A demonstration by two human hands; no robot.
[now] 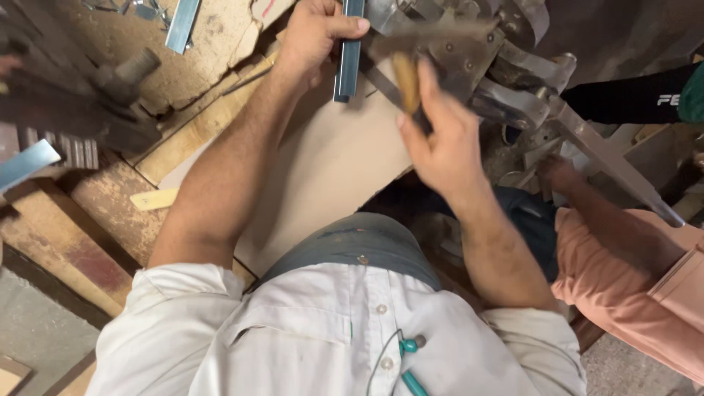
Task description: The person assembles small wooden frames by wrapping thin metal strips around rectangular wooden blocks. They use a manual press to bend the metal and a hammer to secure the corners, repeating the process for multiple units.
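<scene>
Left hand grips blue-grey metal channel strip, held at press tool near far bench edge. Right hand wraps wooden handle, blurred. Judgement: keep strip square, fingers clear, pull handle steadily. Co-worker's hand close by, right.

White buttoned shirt, short sleeves, grey trousers.
</scene>
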